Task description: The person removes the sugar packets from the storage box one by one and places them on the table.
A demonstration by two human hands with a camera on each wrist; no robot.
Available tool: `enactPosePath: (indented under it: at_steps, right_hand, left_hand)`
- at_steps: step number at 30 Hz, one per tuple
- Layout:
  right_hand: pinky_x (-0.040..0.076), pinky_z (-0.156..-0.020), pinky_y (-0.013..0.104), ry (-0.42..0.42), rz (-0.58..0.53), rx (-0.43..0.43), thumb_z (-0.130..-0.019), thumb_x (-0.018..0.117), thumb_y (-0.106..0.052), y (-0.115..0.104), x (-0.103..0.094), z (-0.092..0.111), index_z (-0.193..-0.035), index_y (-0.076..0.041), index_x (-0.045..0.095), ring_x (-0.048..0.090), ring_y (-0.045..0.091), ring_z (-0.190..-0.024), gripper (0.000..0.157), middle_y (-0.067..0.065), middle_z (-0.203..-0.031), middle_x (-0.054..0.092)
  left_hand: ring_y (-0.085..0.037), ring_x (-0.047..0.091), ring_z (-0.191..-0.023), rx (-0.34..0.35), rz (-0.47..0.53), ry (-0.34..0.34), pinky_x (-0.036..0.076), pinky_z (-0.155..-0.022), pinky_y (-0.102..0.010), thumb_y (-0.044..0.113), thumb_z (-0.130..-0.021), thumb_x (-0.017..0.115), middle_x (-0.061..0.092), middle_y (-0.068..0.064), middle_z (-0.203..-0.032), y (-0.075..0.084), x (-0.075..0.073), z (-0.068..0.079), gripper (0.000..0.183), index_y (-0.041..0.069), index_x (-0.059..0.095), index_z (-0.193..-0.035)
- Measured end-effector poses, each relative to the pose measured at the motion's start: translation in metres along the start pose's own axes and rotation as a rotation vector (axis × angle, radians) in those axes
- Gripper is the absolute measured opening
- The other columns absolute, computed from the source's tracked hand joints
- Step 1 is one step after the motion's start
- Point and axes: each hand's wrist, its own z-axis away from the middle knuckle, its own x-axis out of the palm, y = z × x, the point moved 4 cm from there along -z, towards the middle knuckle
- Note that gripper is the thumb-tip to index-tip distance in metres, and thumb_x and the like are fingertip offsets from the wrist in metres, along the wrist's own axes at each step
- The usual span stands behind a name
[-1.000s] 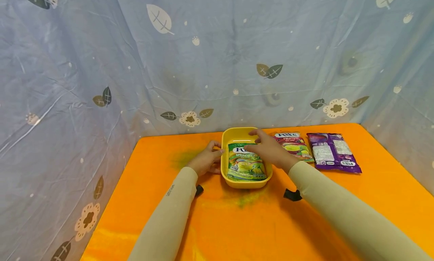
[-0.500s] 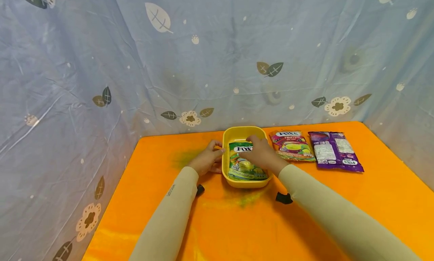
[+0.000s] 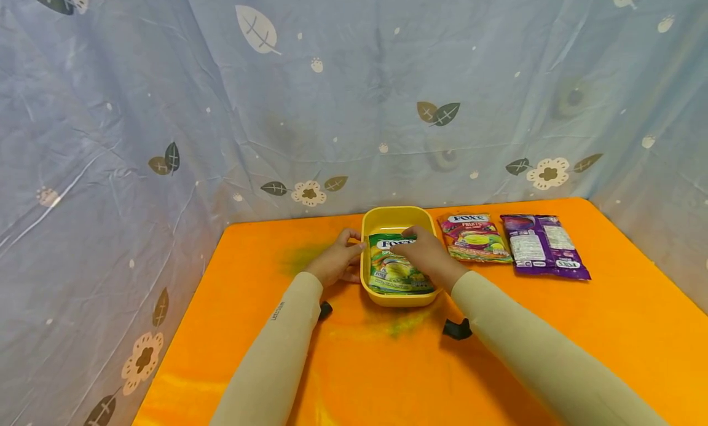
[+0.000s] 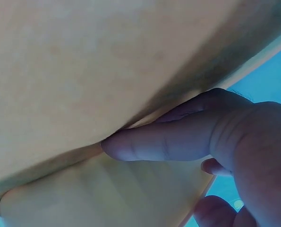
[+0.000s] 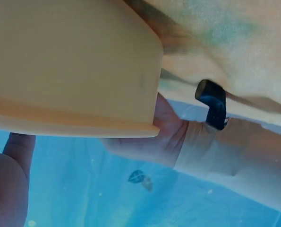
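A yellow plastic tub [image 3: 399, 300] stands near the table's back edge. Inside it lies a green Fox's Spring Tea candy bag [image 3: 389, 272]. My left hand [image 3: 334, 261] holds the tub's left wall, its thumb at the rim. The left wrist view shows a finger [image 4: 164, 142] laid along the tub wall. My right hand [image 3: 428, 258] reaches into the tub and grips the bag's right part, covering some of its print. Its fingertips under the bag's edge are hidden. From the right wrist, the tub's outer wall [image 5: 74, 61] blocks the bag.
A red Fox's Fruits candy bag [image 3: 474, 238] and a purple candy bag [image 3: 544, 248], back side up, lie right of the tub on the orange table [image 3: 387, 377]. A blue patterned curtain [image 3: 354, 94] closes off the back and sides.
My right hand has come down from over the green bag to its right side. The bag has shifted slightly left in the tub. My left hand has stayed at the wall.
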Motion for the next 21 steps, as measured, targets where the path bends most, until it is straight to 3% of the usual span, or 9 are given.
enactPosePath:
  at_steps: [8, 21]
  right_hand:
    - [0.043, -0.091, 0.044, -0.038, -0.125, 0.053, -0.085, 0.071, -0.040, 0.0025, -0.0014, 0.0003, -0.135, -0.012, 0.043, 0.047, 0.032, -0.108, 0.064, 0.012, -0.128, 0.045]
    - [0.041, -0.095, 0.047, -0.127, -0.083, 0.054, -0.086, 0.071, -0.040, -0.0003, 0.0039, -0.0004, -0.137, -0.015, 0.042, 0.050, 0.030, -0.112, 0.064, 0.009, -0.134, 0.045]
  left_hand:
    - [-0.030, 0.059, -0.107, -0.009, -0.006, 0.011, 0.055, -0.068, -0.050, 0.029, -0.102, 0.049, 0.053, -0.016, -0.123, 0.0001, 0.0002, 0.0006, 0.035, 0.018, 0.031, -0.130]
    - [-0.029, 0.060, -0.104, -0.013, -0.006, 0.006, 0.055, -0.069, -0.049, 0.031, -0.101, 0.049, 0.054, -0.015, -0.123, 0.0009, 0.0002, 0.0012, 0.034, 0.020, 0.033, -0.129]
